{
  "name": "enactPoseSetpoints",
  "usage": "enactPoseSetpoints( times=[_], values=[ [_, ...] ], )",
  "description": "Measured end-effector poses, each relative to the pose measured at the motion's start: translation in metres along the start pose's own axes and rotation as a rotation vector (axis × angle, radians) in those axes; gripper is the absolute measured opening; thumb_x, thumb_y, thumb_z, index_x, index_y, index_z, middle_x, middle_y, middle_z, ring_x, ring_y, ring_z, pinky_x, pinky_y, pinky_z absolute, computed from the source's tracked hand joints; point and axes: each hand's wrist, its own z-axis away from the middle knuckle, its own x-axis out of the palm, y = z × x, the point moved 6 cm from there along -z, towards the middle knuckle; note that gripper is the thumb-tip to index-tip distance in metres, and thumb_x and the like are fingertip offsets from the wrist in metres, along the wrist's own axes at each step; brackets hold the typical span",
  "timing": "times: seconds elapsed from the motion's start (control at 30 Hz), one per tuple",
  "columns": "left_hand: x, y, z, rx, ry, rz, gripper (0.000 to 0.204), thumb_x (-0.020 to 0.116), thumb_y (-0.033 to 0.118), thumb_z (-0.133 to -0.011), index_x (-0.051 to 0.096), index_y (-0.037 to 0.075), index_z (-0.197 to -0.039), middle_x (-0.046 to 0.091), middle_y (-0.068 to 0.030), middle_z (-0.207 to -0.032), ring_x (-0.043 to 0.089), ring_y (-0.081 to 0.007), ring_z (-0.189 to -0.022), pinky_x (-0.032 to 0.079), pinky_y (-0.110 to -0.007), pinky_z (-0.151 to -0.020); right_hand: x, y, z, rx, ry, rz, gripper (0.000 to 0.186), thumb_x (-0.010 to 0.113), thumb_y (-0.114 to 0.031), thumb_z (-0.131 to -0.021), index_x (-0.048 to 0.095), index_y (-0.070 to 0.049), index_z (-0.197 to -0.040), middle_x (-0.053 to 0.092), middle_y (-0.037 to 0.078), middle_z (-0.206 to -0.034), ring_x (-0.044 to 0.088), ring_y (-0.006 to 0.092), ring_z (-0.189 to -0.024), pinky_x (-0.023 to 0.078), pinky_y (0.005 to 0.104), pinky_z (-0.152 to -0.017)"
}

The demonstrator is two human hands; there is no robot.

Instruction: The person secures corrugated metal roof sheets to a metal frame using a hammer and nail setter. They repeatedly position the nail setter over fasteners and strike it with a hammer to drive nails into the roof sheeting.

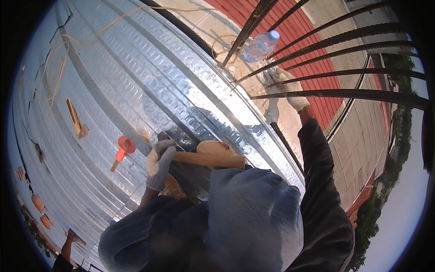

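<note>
My left hand [161,161], in a pale work glove, is closed round a hammer. The hammer's wooden handle [208,159] points right across my knees, and its dark head lies partly hidden by the glove. My right hand [292,90], also gloved, reaches out to the upper right among the upright steel bars. Its fingers appear curled round one rebar rod [326,75], though other rods partly cover them. A clear plastic bottle [259,47] with a blue cap stands just beyond that hand. Left of my left hand lies an orange tool with a round red guard [126,145].
Ribbed metal decking [108,81] spreads under me and to the left. On it lie a yellow-handled hammer [78,121] and a loose yellow cord [65,36]. Rebar rods [362,94] jut across the upper right, over a concrete edge. Another person's arm [68,245] shows at lower left.
</note>
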Motion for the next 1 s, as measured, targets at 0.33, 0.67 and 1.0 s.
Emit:
enactPoseSetpoints(
  times=[0.33,0.67,1.0],
  values=[
    [-0.030,-0.032,-0.004,-0.006,0.017,-0.003,0.027,0.075,0.013,-0.106,0.073,0.002,-0.130,0.073,-0.0041,-0.118,0.068,-0.0117,-0.109,0.056,-0.029,-0.094,0.037,0.015,0.109,0.003,0.560,-0.085,0.042,0.064,-0.022,-0.115,0.063,0.002,-0.150,0.072,0.010,-0.130,0.069,0.0185,-0.115,0.057,0.0349,-0.101],
    [-0.006,-0.004,0.002,0.044,0.008,-0.050,0.030,0.076,0.012,-0.105,0.074,0.001,-0.132,0.075,-0.0038,-0.113,0.069,-0.0126,-0.106,0.056,-0.030,-0.094,0.210,-0.080,0.139,-0.396,0.109,0.878,0.028,0.068,-0.016,-0.106,0.072,-0.004,-0.131,0.079,0.021,-0.104,0.079,0.0392,-0.099,0.062,0.0509,-0.084],
    [-0.020,-0.015,0.008,0.045,0.068,-0.005,0.033,0.078,0.014,-0.103,0.074,0.000,-0.133,0.077,-0.0071,-0.117,0.071,-0.0142,-0.108,0.057,-0.031,-0.096,0.236,-0.027,-0.017,-0.153,-0.037,1.536,0.025,0.065,-0.015,-0.100,0.078,-0.004,-0.119,0.083,0.020,-0.101,0.083,0.0389,-0.093,0.067,0.0504,-0.078]
  ],
)
